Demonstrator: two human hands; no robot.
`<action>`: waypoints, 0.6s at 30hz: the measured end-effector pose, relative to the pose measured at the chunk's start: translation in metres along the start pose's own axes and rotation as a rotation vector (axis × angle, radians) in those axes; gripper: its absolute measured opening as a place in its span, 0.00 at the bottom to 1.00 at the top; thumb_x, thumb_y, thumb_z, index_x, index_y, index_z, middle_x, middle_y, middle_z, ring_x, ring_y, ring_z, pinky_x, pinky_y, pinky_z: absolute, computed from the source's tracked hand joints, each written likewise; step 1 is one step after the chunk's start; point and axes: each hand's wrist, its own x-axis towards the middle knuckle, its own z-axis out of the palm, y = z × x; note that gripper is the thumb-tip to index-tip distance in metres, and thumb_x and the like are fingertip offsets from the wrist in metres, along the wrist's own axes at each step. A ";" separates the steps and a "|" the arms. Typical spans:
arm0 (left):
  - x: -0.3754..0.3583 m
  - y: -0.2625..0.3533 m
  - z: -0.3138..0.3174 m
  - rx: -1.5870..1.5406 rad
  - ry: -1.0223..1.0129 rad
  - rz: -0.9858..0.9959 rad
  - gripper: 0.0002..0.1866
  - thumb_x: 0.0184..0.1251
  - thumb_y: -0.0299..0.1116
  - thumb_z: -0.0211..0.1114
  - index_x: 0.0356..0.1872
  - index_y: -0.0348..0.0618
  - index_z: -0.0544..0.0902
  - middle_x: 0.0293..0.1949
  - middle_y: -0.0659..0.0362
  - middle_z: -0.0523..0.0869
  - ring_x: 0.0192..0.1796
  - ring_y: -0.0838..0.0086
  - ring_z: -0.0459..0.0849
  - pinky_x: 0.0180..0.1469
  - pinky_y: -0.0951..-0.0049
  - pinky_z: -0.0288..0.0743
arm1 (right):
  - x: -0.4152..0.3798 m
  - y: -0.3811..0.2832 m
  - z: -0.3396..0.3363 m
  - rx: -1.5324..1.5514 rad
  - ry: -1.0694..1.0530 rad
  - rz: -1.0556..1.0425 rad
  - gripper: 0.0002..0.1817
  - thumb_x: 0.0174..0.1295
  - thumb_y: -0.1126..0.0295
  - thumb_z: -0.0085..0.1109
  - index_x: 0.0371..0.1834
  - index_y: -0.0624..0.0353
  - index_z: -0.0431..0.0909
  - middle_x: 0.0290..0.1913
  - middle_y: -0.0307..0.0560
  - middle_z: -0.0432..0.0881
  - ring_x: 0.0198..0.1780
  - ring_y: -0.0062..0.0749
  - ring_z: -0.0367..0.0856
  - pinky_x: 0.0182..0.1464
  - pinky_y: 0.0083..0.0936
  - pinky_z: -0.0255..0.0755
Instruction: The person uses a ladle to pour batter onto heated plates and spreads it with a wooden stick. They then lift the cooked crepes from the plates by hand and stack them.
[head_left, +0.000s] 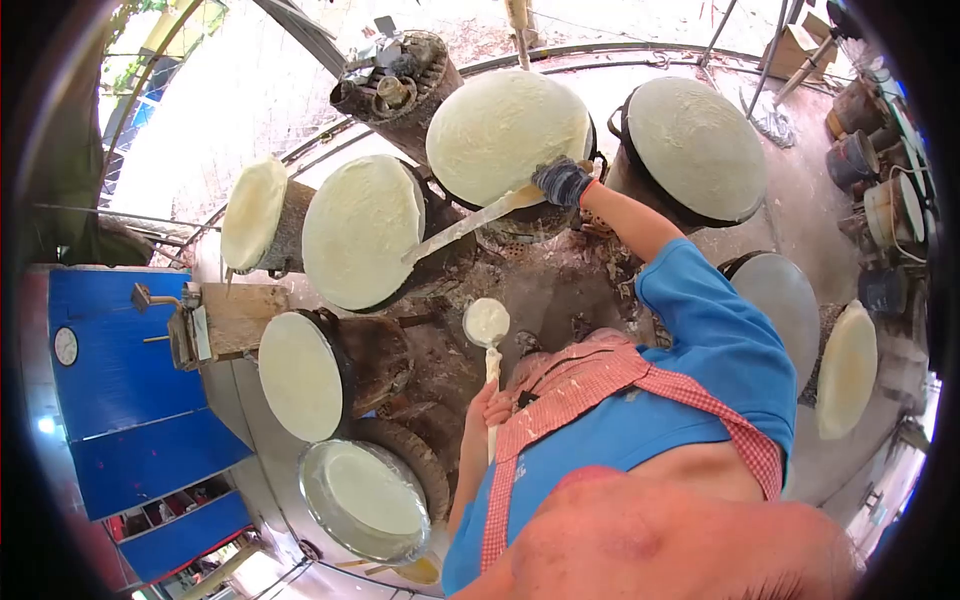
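Note:
My right hand point(563, 182), in a dark glove, is closed around a long flat batter-coated paddle point(470, 222). The paddle's far tip touches the right edge of a round batter-covered griddle point(357, 232). Just behind the glove is a larger griddle point(505, 135), also spread with pale batter. Lower down, near the apron, my bare left hand point(488, 408) grips the handle of a ladle point(487, 322). Pale batter fills the ladle's bowl, and its handle is smeared too.
More batter-covered griddles stand at the upper right point(697, 150), far left point(254, 214) and lower left point(300, 375). A metal basin point(315, 490) holds batter. A bare-looking griddle point(775, 300) is at right. Buckets point(852, 160) line the right edge. A blue cabinet point(120, 350) stands left.

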 end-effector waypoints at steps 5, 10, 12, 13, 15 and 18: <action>-0.010 0.001 -0.005 0.010 -0.115 0.053 0.22 0.64 0.44 0.49 0.13 0.46 0.59 0.08 0.65 0.58 0.08 0.80 0.55 0.09 0.82 0.51 | 0.037 0.059 -0.039 -0.005 0.293 0.083 0.08 0.51 0.68 0.44 0.30 0.56 0.72 0.28 0.48 0.77 0.28 0.40 0.78 0.27 0.37 0.69; -0.011 -0.018 0.003 -0.155 -0.191 0.165 0.21 0.65 0.42 0.48 0.14 0.45 0.58 0.10 0.65 0.57 0.10 0.81 0.57 0.11 0.82 0.55 | 0.065 0.188 -0.057 0.171 0.455 0.356 0.10 0.54 0.64 0.43 0.34 0.53 0.73 0.30 0.50 0.78 0.31 0.45 0.77 0.33 0.37 0.71; -0.013 -0.024 -0.001 -0.152 -0.219 0.227 0.22 0.65 0.43 0.48 0.14 0.45 0.59 0.09 0.65 0.58 0.10 0.81 0.56 0.11 0.82 0.54 | 0.067 0.225 -0.086 0.143 0.584 0.376 0.11 0.57 0.62 0.41 0.34 0.53 0.72 0.28 0.51 0.78 0.30 0.47 0.77 0.32 0.40 0.70; -0.013 -0.025 -0.006 -0.173 -0.241 0.247 0.22 0.65 0.43 0.48 0.14 0.45 0.59 0.09 0.65 0.58 0.10 0.81 0.56 0.11 0.82 0.54 | 0.074 0.246 -0.096 -0.019 0.554 0.368 0.12 0.58 0.60 0.40 0.33 0.53 0.72 0.29 0.52 0.78 0.32 0.48 0.77 0.34 0.42 0.70; -0.018 -0.023 -0.021 -0.056 -0.340 0.224 0.22 0.65 0.45 0.47 0.14 0.45 0.60 0.09 0.65 0.59 0.09 0.81 0.56 0.10 0.82 0.54 | 0.081 0.263 -0.132 0.019 0.500 0.443 0.14 0.59 0.58 0.39 0.33 0.55 0.71 0.28 0.54 0.78 0.31 0.50 0.76 0.33 0.44 0.69; -0.027 -0.018 -0.034 -0.041 -0.383 0.262 0.23 0.67 0.45 0.42 0.14 0.44 0.59 0.09 0.63 0.59 0.10 0.79 0.58 0.11 0.80 0.55 | 0.114 0.264 -0.205 0.017 0.480 0.350 0.16 0.60 0.56 0.37 0.35 0.55 0.71 0.31 0.55 0.77 0.33 0.53 0.75 0.35 0.44 0.67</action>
